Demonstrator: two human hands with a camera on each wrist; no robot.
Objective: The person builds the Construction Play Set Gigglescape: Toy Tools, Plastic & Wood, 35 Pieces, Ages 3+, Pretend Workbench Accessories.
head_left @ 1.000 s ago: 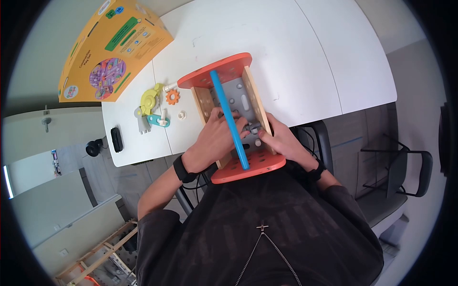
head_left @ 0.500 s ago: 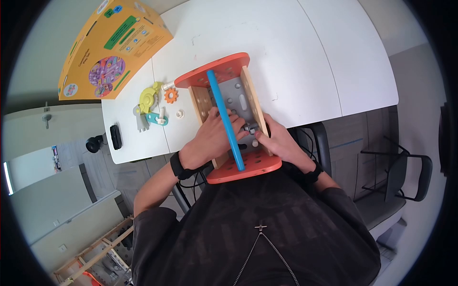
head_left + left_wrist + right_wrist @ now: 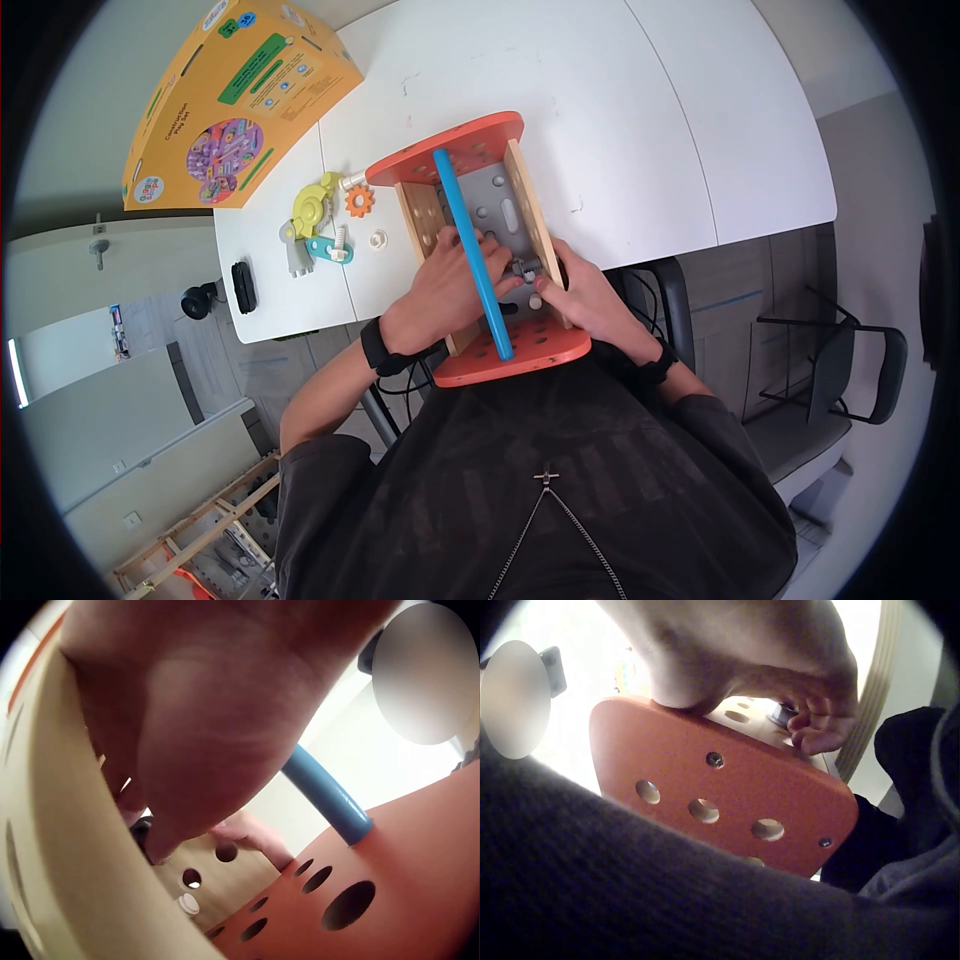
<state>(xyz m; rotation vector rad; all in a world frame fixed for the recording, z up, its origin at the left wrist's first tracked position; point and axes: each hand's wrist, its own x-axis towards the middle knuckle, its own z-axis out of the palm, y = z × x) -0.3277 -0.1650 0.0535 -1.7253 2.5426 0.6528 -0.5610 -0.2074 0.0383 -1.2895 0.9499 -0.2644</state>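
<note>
A toy toolbox has orange end panels, wooden sides, a grey perforated base and a blue rod as handle. Reaching in under the rod, my left hand pinches a grey threaded bolt at the right side wall; its fingertips are partly hidden. My right hand grips that wall from outside, thumb over its top edge. In the right wrist view its curled fingers lie beside a grey bolt head. A white peg sits in the wall.
Left of the toolbox on the white table lie a yellow-green toy tool, an orange gear, a teal strip with a white bolt and a white nut. A yellow box stands behind them; a black case lies at the left edge.
The toolbox and both hands have shifted slightly left in the head view. The grey bolt has turned a little at the left fingertips; both hands keep their hold.
</note>
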